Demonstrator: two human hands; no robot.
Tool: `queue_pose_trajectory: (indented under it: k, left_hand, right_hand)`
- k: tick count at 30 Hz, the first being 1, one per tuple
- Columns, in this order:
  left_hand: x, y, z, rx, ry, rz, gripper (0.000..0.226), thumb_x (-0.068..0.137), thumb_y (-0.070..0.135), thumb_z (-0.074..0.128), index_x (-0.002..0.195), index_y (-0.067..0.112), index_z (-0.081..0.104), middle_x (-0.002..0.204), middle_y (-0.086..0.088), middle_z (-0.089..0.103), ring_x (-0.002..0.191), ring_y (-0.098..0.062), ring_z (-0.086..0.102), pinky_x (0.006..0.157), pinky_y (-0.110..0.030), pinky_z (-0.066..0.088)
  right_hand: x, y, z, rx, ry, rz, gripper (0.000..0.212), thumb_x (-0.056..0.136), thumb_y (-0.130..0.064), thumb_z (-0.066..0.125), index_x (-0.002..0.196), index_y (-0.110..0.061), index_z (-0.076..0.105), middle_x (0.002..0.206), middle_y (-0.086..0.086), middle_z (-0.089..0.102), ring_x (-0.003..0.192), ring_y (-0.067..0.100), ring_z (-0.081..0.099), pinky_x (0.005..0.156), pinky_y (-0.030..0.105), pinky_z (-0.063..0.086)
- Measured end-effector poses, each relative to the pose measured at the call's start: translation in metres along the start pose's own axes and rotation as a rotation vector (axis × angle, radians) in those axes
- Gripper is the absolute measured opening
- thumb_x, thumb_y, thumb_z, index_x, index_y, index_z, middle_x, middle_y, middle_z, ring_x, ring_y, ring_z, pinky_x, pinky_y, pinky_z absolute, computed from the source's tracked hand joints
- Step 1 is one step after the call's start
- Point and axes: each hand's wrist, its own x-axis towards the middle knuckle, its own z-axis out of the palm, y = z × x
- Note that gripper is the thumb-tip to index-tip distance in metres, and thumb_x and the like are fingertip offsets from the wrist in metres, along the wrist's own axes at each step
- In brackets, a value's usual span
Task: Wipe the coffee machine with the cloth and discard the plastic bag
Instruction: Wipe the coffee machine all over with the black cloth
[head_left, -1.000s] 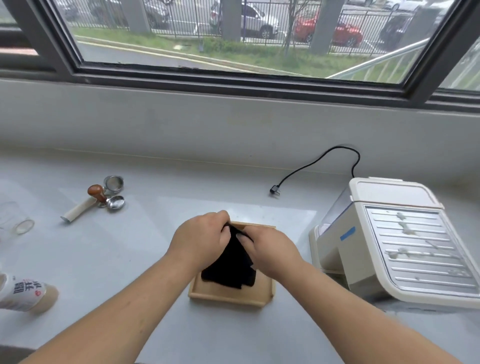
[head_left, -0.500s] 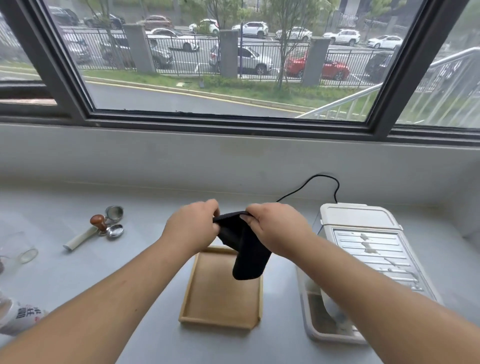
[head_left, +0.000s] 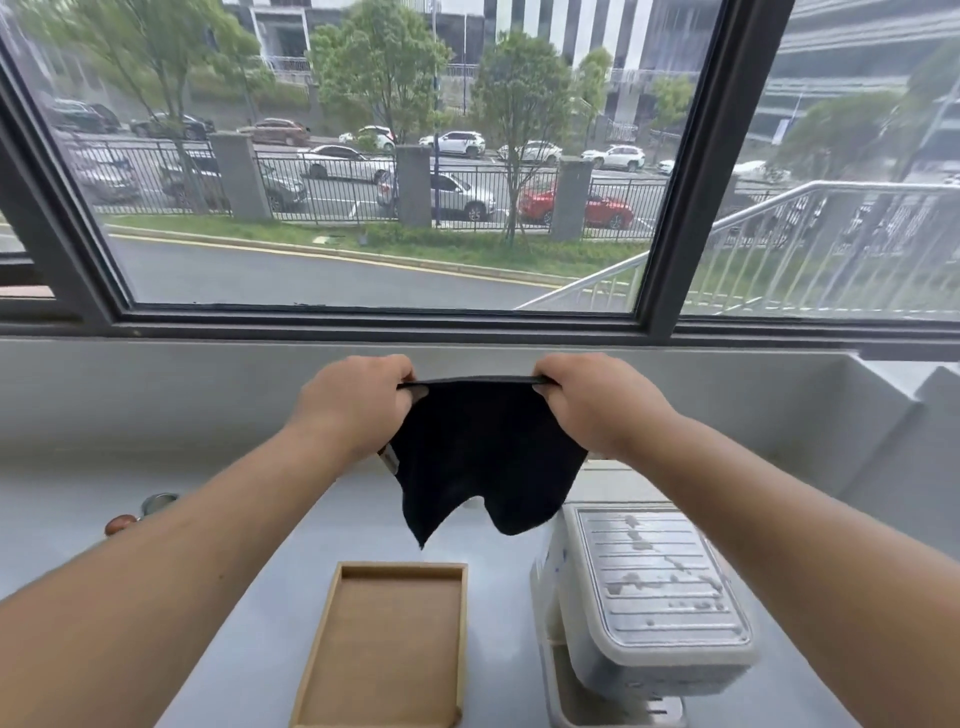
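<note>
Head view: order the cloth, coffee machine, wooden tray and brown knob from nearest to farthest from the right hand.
1. cloth: pinched by the right hand.
2. coffee machine: below it.
3. wooden tray: lower centre.
4. brown knob: far left.

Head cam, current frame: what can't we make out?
Plastic bag: not seen anywhere in the head view.
Tools at left: only a brown knob and metal rim show; the left forearm hides the rest.
Coffee machine: lower front cut by the bottom edge, right edge partly behind the right forearm.
Counter behind the cloth: hidden by it.
</note>
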Motion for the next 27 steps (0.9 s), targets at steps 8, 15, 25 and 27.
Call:
queue_pose_trajectory:
  k: [8, 15, 25, 27]
  left_hand:
    - [0.015, 0.069, -0.012, -0.173, 0.078, 0.110, 0.014, 0.103, 0.039, 0.049, 0.098, 0.035, 0.062, 0.077, 0.011, 0.065, 0.079, -0.028, 0.059, 0.060, -0.035, 0.040]
    - [0.017, 0.125, 0.001, -0.361, -0.057, 0.148, 0.019, 0.100, 0.031, 0.045, 0.098, 0.039, 0.062, 0.082, 0.016, 0.069, 0.080, -0.011, 0.063, 0.065, -0.034, 0.048]
    - [-0.012, 0.171, 0.057, -0.406, -0.279, 0.187, 0.021, 0.097, 0.044, 0.048, 0.111, 0.044, 0.063, 0.087, 0.015, 0.074, 0.080, -0.009, 0.067, 0.078, -0.039, 0.058]
    - [-0.018, 0.171, 0.074, -0.347, -0.380, 0.218, 0.040, 0.085, 0.059, 0.055, 0.124, 0.052, 0.054, 0.102, 0.018, 0.075, 0.086, -0.006, 0.068, 0.082, -0.036, 0.058]
  right_hand:
    - [-0.014, 0.044, -0.049, 0.037, 0.193, 0.116, 0.023, 0.107, -0.028, 0.043, 0.113, -0.022, 0.065, 0.091, 0.003, 0.071, 0.078, 0.031, 0.062, 0.061, 0.037, 0.047]
    - [-0.037, 0.081, -0.063, 0.113, 0.270, 0.253, 0.026, 0.103, -0.027, 0.037, 0.106, -0.022, 0.063, 0.088, 0.004, 0.068, 0.082, 0.033, 0.061, 0.070, 0.045, 0.055]
    - [-0.063, 0.130, -0.033, 0.203, 0.223, 0.402, 0.032, 0.102, -0.040, 0.035, 0.085, -0.024, 0.057, 0.080, -0.007, 0.062, 0.079, 0.024, 0.059, 0.059, 0.035, 0.039]
    - [-0.066, 0.135, -0.023, 0.202, 0.202, 0.421, 0.034, 0.101, -0.043, 0.034, 0.086, -0.023, 0.058, 0.081, -0.006, 0.062, 0.080, 0.026, 0.059, 0.062, 0.037, 0.040]
